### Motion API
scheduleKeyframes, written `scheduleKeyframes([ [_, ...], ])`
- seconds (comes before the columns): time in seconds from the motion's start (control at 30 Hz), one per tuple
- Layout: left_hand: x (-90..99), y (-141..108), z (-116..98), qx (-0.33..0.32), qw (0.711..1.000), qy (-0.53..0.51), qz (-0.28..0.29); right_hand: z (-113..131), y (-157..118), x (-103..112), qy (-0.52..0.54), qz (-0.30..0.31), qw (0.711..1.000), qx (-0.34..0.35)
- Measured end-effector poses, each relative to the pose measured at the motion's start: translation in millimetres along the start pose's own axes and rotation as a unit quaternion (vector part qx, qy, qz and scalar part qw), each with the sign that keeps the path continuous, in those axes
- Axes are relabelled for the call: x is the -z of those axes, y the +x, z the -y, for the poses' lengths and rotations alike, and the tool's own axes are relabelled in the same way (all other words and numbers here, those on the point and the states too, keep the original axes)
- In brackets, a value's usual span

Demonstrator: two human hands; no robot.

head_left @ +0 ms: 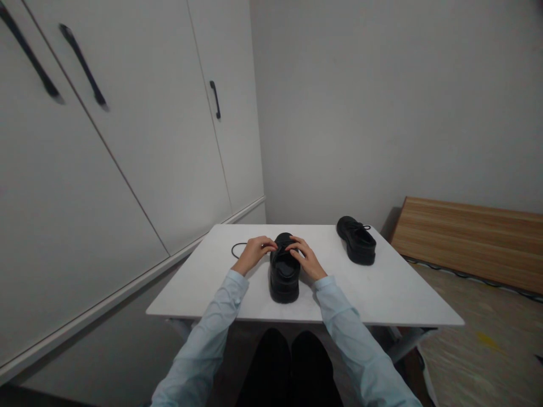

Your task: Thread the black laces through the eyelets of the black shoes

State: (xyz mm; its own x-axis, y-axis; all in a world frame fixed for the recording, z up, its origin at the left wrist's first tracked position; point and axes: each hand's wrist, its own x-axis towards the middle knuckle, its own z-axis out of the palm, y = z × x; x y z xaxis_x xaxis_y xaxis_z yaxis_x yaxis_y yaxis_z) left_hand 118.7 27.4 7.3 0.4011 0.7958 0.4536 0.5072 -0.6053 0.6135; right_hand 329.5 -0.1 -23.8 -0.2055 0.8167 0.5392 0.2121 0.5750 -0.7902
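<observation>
A black lace-up shoe [284, 285] stands on the white table in front of me, its heel towards me and its toe pointing away. My left hand [253, 252] is at the left of the lacing, thumb and fingers pinched together at the black shoelace [233, 247]. Part of that lace curves out onto the table to the left of the hand. From the other side, my right hand [307, 259] has its bent fingers against the shoe's upper near the tongue. What lies exactly between the fingertips is too small to make out.
The matching black shoe [360, 246], its lace tied, sits at the table's back right. The white table [203, 282] ends just before my knees. White cupboards [169, 141] stand along the left, and a wood-grain board [466, 243] leans at the right wall.
</observation>
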Motion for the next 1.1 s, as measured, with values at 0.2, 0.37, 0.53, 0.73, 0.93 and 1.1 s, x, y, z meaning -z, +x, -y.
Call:
scheduleKeyframes([
  [0.2,-0.8,-3,-9,0.019,1.000,0.005,-0.020,-2,8,-4,-0.028,-0.017,0.999,-0.016],
  [0.37,-2.3,-4,-14,0.010,0.999,0.021,-0.036,3,14,-5,-0.084,-0.019,0.995,-0.047],
  [0.53,-3.7,-5,-16,0.005,0.997,0.052,-0.050,7,16,-10,-0.130,-0.013,0.990,-0.061],
  [0.73,-6.3,-8,-19,0.003,0.996,0.068,-0.059,5,16,-11,-0.161,0.002,0.986,-0.049],
  [0.93,-10.6,-10,-19,0.021,0.993,0.076,-0.083,9,17,-9,-0.187,0.019,0.981,-0.052],
  [1.1,-13.7,-8,-15,0.024,0.996,0.020,-0.088,8,19,-10,-0.204,0.022,0.978,-0.048],
])
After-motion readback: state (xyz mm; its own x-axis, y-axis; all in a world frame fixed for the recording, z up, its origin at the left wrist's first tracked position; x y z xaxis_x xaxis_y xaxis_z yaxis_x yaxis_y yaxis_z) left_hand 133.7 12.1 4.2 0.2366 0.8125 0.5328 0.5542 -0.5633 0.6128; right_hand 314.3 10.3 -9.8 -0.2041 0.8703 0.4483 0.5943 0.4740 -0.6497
